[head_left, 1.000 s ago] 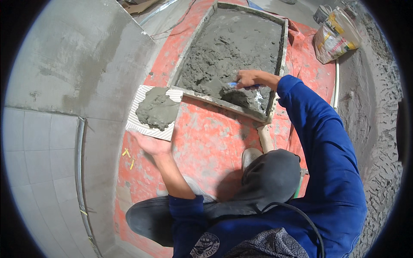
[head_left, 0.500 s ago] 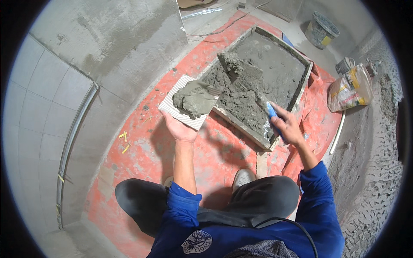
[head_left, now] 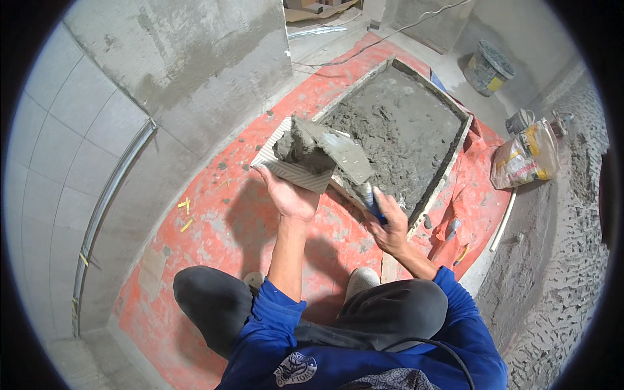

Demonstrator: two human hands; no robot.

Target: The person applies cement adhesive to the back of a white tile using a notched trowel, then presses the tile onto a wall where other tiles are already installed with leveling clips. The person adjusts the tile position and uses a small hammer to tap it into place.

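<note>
My left hand (head_left: 290, 197) supports a tile (head_left: 305, 177) from below, its ribbed back turned up and tilted. Grey mortar (head_left: 298, 155) is heaped on the tile. The fingers of my right hand (head_left: 391, 226) wrap round the blue handle of a trowel (head_left: 346, 157). Its mortar-smeared blade reaches across to the tile, its far end at the mortar heap and hiding part of it. Just beyond my hands lies a shallow rectangular mortar tray (head_left: 450, 162), filled with wet grey mortar that is rough on the near side and smoother at the far end.
A stained red sheet (head_left: 214, 221) covers the floor beneath the tray. At far right stand a dirty bucket (head_left: 489, 68) and a whitish plastic bag (head_left: 525, 156). A partly tiled wall (head_left: 71, 159) with a metal strip (head_left: 107, 201) rises at left; rough mortar coats the right wall.
The trowel has moved left from the mortar in the tray to the tile. The tile has tilted, showing its near side, and has shifted slightly to the right.
</note>
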